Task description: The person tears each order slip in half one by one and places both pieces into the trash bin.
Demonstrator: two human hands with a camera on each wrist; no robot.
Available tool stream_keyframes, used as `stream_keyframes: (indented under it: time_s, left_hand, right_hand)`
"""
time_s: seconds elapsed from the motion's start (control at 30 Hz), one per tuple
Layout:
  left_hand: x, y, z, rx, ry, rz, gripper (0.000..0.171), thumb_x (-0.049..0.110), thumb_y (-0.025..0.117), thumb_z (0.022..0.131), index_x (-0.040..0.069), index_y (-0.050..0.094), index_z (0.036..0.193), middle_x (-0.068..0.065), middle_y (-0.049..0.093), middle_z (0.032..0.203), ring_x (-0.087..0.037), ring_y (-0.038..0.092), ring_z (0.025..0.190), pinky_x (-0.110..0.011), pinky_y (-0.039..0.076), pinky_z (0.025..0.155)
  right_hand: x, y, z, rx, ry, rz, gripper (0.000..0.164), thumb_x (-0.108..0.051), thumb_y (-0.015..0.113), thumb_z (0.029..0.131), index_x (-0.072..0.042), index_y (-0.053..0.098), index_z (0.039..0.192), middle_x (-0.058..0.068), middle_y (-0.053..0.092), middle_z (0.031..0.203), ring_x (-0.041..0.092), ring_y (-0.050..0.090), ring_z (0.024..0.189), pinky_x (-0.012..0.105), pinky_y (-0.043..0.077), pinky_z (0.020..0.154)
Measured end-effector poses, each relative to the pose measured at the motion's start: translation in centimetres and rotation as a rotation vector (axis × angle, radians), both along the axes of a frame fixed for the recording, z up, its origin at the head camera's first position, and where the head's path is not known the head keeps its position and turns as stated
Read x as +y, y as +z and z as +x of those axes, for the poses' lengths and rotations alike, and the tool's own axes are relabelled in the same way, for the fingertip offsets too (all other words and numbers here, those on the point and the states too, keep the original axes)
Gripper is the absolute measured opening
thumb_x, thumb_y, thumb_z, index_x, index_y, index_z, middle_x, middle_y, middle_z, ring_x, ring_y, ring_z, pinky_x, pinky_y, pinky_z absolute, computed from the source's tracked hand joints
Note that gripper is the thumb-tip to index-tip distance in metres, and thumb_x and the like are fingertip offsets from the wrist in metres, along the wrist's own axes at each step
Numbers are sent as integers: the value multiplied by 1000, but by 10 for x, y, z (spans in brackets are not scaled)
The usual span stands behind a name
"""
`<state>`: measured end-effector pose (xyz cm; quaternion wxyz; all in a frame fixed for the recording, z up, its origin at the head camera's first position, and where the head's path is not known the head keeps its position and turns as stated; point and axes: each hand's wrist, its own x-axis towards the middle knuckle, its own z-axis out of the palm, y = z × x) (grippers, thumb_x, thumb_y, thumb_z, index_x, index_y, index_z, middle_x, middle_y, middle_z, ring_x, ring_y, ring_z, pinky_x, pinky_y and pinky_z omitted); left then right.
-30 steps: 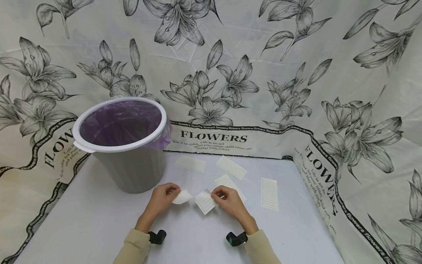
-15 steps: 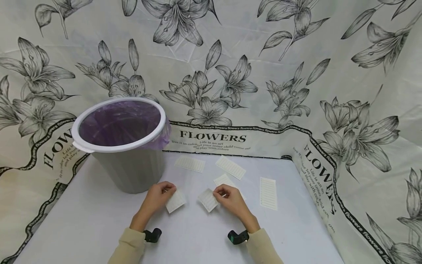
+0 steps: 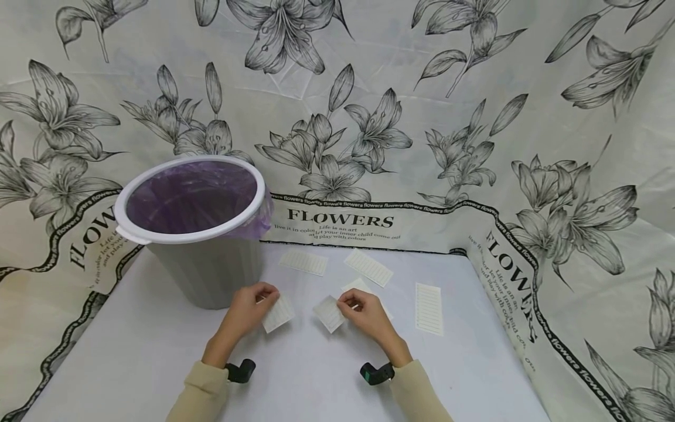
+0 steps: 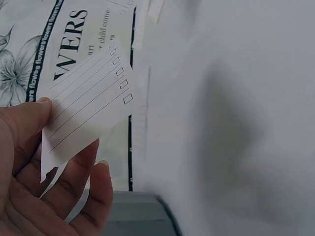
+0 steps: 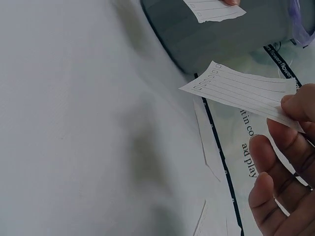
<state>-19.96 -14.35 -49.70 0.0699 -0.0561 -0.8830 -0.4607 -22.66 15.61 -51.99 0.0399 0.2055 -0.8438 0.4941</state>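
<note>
My left hand [image 3: 248,308] pinches a torn piece of lined paper [image 3: 278,313] between thumb and fingers, close in front of the bin. In the left wrist view this lined paper [image 4: 93,98] shows ruled lines, a column of small checkboxes and a ragged lower edge. To its right, my right hand [image 3: 369,313] pinches a second torn paper piece [image 3: 329,315] by its right corner. That second piece [image 5: 241,88] bends slightly in the right wrist view, with checkboxes at its far end. A gap separates the two pieces, both held over the white table.
A grey bin [image 3: 211,275] with a white rim and purple liner stands at the back left. Lined sheets lie behind the hands: one sheet [image 3: 303,261], another [image 3: 369,268], and one partly hidden by my right hand. A further sheet [image 3: 429,309] lies at the right.
My left hand has moved left with its paper piece, widening the gap between the halves. The left piece has turned flatter to view; the right hand has barely shifted.
</note>
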Motion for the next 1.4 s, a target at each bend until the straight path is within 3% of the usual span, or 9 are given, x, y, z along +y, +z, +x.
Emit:
stream_keyframes:
  time_s: [0.3, 0.77, 1.27, 1.4]
  left_hand:
    - [1, 27, -4, 136, -62, -38, 11, 13, 71, 98, 4, 76, 101, -7, 77, 96, -25, 73, 93, -50, 58, 93]
    - [3, 79, 2, 295, -73, -118, 11, 13, 73, 96, 4, 76, 102, -7, 78, 95, -23, 74, 92, -49, 60, 88]
    - [-6, 136, 12, 545, -82, -183, 7, 6, 76, 92, 4, 75, 98, -8, 77, 92, -22, 74, 86, -45, 61, 79]
    - [-11, 149, 11, 569, -101, -186, 8, 4, 76, 92, 2, 75, 99, -8, 77, 93, -21, 74, 85, -42, 62, 80]
  right_hand:
    - [-9, 17, -7, 10, -14, 19, 6, -16, 74, 95, -10, 74, 95, -1, 73, 87, 5, 63, 74, 22, 54, 67]
    - [-38, 61, -27, 84, 61, -9, 4, -16, 71, 97, -13, 74, 98, 0, 75, 90, 9, 68, 82, 26, 57, 71]
    - [-74, 112, -42, 195, 174, -14, 8, -17, 69, 99, -11, 74, 102, 3, 76, 96, 12, 69, 86, 31, 58, 74]
    - [-83, 125, -45, 218, 192, -17, 9, -18, 69, 100, -11, 74, 103, 3, 76, 98, 12, 70, 87, 29, 59, 75]
